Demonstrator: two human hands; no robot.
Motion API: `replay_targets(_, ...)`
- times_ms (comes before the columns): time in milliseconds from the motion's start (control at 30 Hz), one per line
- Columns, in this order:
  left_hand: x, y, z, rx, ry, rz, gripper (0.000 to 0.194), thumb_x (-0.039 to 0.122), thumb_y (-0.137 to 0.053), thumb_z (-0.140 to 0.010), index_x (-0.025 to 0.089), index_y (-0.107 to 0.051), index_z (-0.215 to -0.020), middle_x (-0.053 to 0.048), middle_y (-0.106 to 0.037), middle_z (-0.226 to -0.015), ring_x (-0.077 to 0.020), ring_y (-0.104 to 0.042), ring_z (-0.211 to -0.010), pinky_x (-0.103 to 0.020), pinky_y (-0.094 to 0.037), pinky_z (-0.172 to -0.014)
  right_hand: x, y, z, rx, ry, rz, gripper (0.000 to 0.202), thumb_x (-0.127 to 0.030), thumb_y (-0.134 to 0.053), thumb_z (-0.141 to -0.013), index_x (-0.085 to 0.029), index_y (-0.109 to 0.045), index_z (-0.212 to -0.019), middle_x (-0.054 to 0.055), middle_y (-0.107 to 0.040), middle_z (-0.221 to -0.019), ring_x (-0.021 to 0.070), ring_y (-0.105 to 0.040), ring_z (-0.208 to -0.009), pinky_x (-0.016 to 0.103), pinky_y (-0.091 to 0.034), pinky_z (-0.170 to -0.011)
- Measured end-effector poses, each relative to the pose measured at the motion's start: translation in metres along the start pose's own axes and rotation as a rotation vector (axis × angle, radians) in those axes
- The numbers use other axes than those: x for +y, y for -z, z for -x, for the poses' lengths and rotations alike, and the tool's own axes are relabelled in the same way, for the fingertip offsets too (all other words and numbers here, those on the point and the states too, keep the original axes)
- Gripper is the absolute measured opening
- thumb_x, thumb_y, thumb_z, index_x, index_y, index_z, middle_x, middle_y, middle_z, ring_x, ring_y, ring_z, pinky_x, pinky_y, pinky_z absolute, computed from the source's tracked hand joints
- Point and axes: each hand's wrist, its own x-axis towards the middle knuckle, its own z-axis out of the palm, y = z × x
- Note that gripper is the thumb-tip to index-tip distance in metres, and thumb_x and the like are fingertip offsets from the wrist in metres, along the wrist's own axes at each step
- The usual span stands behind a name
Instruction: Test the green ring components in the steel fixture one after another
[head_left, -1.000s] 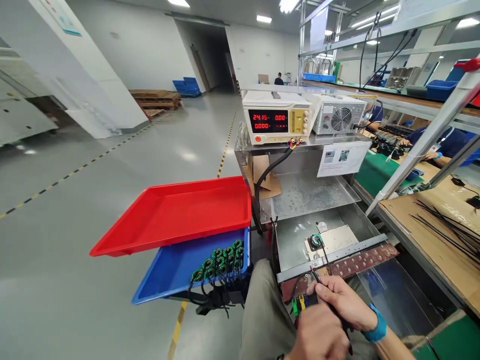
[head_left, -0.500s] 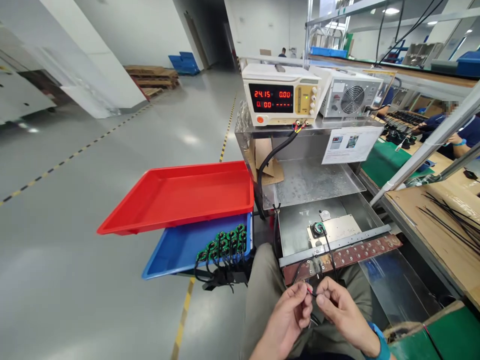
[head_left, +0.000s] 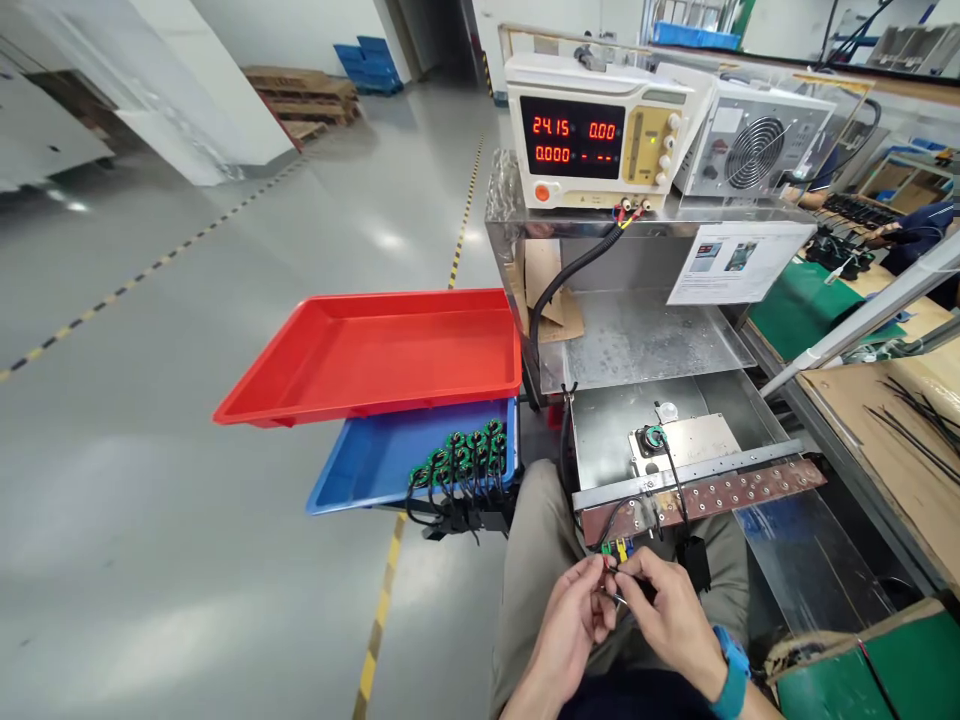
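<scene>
Presently: one red tray [head_left: 375, 350], bare; one blue tray [head_left: 375, 470], holding green wired parts [head_left: 461, 460]; left hand [head_left: 570, 625] and right hand [head_left: 664, 615] pinching thin wires [head_left: 613, 585].

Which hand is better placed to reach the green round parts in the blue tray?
Likely left: the left hand sits nearer the blue plastic tray holding the green round parts; the right hand lies farther away.

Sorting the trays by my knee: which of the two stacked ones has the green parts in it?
The blue tray, the lower one. Green parts with black leads cluster at its near right corner; the red tray above holds none.
</scene>
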Motion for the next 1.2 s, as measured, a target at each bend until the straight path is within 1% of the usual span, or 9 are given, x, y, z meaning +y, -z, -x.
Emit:
replay_targets(167, 0.006, -0.002, -0.002, -0.032, 0.188, 0.220, 0.022, 0.024, -0.079, -0.077, 0.013, -0.062, -0.086, 0.006, -0.058, -0.062, 0.0000, -0.041, -0.038, -0.012, -0.021, -0.035, 0.002, 0.008, -0.001, 0.002, -0.027, -0.094, 0.022, -0.037, -0.051, -0.101, -0.019, -0.063, -0.093, 0.003, -0.068, -0.086, 0.0161, -0.061, -0.078, 0.025, -0.044, -0.073)
replay_targets(367, 0.009, -0.004, 0.002, -0.065, 0.380, 0.360, 0.010, 0.018, -0.057, -0.089, 0.010, -0.059, -0.085, 0.004, -0.057, -0.062, 0.0002, -0.042, -0.037, -0.010, -0.024, -0.035, 0.007, 0.012, 0.004, -0.009, -0.014, -0.161, 0.024, -0.038, -0.052, -0.102, -0.019, -0.063, -0.091, 0.002, -0.065, -0.084, 0.0150, -0.060, -0.078, 0.024, -0.044, -0.073)
replay_targets(600, 0.011, 0.002, 0.001, -0.078, 0.520, 0.294, 0.015, 0.018, -0.062, -0.085, 0.012, -0.053, -0.075, 0.011, -0.041, -0.054, 0.0027, -0.035, -0.035, -0.008, -0.023, -0.039, 0.008, 0.011, 0.006, -0.003, 0.211, 0.093, 0.016, -0.023, -0.046, -0.105, -0.020, -0.059, -0.096, 0.000, -0.065, -0.087, 0.0135, -0.058, -0.079, 0.024, -0.041, -0.074)
replay_targets(700, 0.001, 0.008, -0.004, -0.003, 0.344, 0.166, 0.021, 0.029, -0.072, -0.083, 0.015, -0.056, -0.082, 0.010, -0.048, -0.052, -0.0013, -0.041, -0.036, -0.011, -0.020, -0.036, 0.012, 0.009, 0.001, 0.000, 0.237, 0.380, 0.017, -0.013, -0.044, -0.103, -0.019, -0.058, -0.096, 0.001, -0.062, -0.084, 0.0160, -0.054, -0.076, 0.027, -0.036, -0.070)
replay_targets(867, -0.019, 0.019, -0.010, 0.187, -0.281, -0.544, 0.042, 0.058, -0.057, -0.088, 0.017, -0.061, -0.095, 0.006, -0.055, -0.055, -0.0091, -0.051, -0.040, -0.019, -0.033, -0.039, 0.015, 0.002, -0.010, -0.007, 0.191, 0.782, 0.021, 0.001, -0.056, -0.089, -0.019, -0.060, -0.088, 0.001, -0.061, -0.081, 0.0197, -0.052, -0.075, 0.032, -0.030, -0.066)
replay_targets(967, -0.021, 0.022, -0.009, 0.240, -0.458, -0.899, 0.040, 0.050, -0.045, -0.096, 0.018, -0.067, -0.106, 0.002, -0.063, -0.059, -0.0135, -0.060, -0.050, -0.024, -0.047, -0.052, 0.015, 0.001, -0.016, -0.051, 0.197, 0.841, 0.019, -0.001, -0.061, -0.088, -0.020, -0.061, -0.087, 0.000, -0.062, -0.082, 0.0194, -0.054, -0.075, 0.033, -0.031, -0.066)
replay_targets(1067, -0.021, 0.021, -0.005, 0.243, -0.588, -1.167, 0.038, 0.039, -0.041, -0.098, 0.020, -0.068, -0.117, -0.005, -0.078, -0.087, -0.0191, -0.073, -0.075, -0.029, -0.056, -0.070, 0.014, 0.003, -0.019, -0.096, 0.195, 0.863, 0.018, -0.001, -0.062, -0.088, -0.020, -0.062, -0.089, 0.000, -0.063, -0.085, 0.0194, -0.055, -0.077, 0.033, -0.032, -0.068)
replay_targets(1133, -0.022, 0.021, -0.004, 0.239, -0.687, -1.275, 0.038, 0.033, -0.041, -0.098, 0.021, -0.067, -0.122, -0.006, -0.078, -0.108, -0.0204, -0.075, -0.091, -0.029, -0.057, -0.080, 0.013, 0.004, -0.020, -0.122, 0.193, 0.870, 0.018, -0.001, -0.061, -0.088, -0.020, -0.062, -0.090, 0.000, -0.064, -0.086, 0.0197, -0.056, -0.079, 0.033, -0.033, -0.069)
replay_targets(1200, -0.024, 0.021, -0.003, 0.233, -0.750, -1.361, 0.039, 0.029, -0.039, -0.098, 0.020, -0.066, -0.125, -0.006, -0.077, -0.116, -0.0208, -0.075, -0.098, -0.030, -0.058, -0.082, 0.013, 0.005, -0.021, -0.142, 0.182, 0.872, 0.019, -0.001, -0.059, -0.088, -0.019, -0.063, -0.091, 0.000, -0.064, -0.087, 0.0199, -0.057, -0.079, 0.032, -0.034, -0.070)
